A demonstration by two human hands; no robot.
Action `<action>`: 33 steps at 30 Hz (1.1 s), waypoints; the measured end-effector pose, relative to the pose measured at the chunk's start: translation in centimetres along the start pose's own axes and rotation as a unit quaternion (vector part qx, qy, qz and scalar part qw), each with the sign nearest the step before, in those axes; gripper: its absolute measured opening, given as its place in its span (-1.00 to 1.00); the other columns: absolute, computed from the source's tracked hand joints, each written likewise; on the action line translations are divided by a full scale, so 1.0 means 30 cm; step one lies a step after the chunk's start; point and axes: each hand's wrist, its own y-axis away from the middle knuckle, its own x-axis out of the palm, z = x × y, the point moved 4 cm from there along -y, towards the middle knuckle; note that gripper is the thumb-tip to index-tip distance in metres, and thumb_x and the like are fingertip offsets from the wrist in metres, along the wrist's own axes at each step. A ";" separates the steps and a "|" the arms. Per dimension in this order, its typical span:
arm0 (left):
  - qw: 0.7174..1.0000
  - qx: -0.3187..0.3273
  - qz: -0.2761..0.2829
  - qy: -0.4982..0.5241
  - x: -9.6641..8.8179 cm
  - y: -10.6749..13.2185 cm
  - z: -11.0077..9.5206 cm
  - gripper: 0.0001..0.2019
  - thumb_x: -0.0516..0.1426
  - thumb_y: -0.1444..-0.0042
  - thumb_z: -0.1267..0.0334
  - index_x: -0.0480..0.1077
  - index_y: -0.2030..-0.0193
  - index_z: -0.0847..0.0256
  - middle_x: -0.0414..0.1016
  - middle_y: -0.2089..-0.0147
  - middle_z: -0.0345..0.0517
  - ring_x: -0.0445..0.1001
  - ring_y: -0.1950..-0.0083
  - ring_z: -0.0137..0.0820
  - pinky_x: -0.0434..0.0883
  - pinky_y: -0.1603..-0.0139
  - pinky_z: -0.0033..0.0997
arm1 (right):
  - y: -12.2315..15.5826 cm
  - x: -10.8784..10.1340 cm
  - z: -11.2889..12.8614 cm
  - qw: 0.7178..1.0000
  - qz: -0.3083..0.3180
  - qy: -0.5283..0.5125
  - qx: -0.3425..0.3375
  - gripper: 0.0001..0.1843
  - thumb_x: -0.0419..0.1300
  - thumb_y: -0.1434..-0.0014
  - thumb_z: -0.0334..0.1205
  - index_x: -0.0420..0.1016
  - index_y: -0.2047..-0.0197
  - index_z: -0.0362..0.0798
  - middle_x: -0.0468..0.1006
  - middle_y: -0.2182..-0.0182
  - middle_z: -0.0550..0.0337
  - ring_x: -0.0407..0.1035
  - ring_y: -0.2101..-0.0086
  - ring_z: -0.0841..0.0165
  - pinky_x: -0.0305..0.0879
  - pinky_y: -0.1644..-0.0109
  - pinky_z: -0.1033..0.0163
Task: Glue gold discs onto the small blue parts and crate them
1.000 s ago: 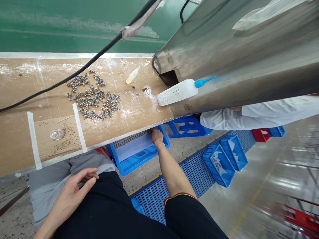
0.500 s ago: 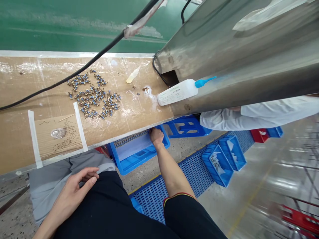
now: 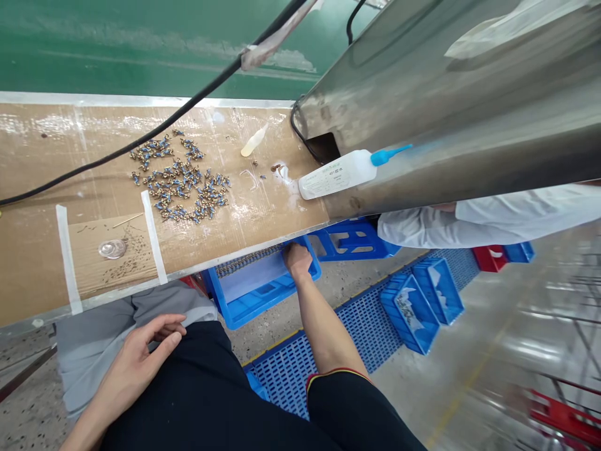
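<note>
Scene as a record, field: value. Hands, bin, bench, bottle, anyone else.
left hand: over lap, nothing visible in it
right hand: at bin's right end, fingers hidden
bin: blue, partly under bench
bench: scattered small parts, left of bottle
bottle: white, blue nozzle, bench's right end
anyone else: white sleeve, right side

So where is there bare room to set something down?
On the bench: the front edge, between the right tape strip, small parts and white bottle; also left of the left tape strip. In the blue bin: the white floor left of the right hand. Crowded: the parts, the disc and specks between strips, and the bin's metal row.
</note>
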 end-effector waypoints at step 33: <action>1.000 0.003 -0.011 0.004 -0.006 0.028 0.026 -0.55 0.20 -0.49 -0.16 0.66 -0.29 0.01 0.78 -0.14 -0.04 0.74 -0.14 -0.16 0.63 -0.17 -0.30 | 0.045 0.074 -0.009 0.992 0.024 -0.009 -0.124 -0.59 0.38 -0.53 0.02 0.58 -0.28 -0.05 0.63 -0.21 0.01 0.61 -0.11 0.14 0.65 -0.22 -0.11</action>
